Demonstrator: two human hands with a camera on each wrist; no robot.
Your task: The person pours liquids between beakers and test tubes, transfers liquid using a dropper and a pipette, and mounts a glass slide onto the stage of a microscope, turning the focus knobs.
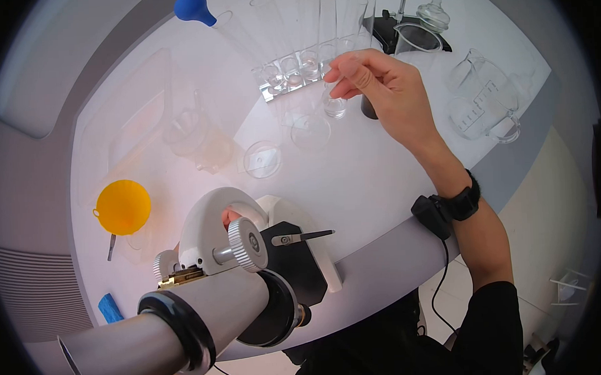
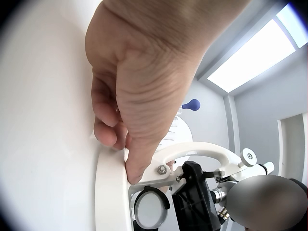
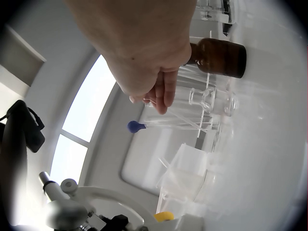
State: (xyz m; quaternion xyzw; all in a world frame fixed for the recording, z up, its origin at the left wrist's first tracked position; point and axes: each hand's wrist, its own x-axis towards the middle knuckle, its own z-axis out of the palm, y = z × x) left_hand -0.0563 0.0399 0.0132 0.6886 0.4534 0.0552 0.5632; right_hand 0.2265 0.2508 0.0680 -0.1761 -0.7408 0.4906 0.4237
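My left hand (image 2: 144,91) grips the white microscope (image 2: 113,192), its thumb pressed on the base beside the arm and its other fingers curled beyond. In the head view the microscope covers most of this hand. Over the table my right hand (image 1: 390,90) hovers with thumb and fingers loosely bent, and nothing shows between them. Just below its fingertips stands a small clear glass bottle (image 1: 335,107). A brown bottle (image 3: 221,57) stands beside it, mostly hidden under the hand in the head view.
Test tubes stand in a clear rack (image 1: 292,84), one beside a blue rubber bulb (image 1: 193,7). Glass beakers (image 1: 485,106) are at right. Clear round dishes (image 1: 262,159) lie midway. A yellow funnel (image 1: 123,207) sits at left, near a clear plastic container (image 1: 133,128).
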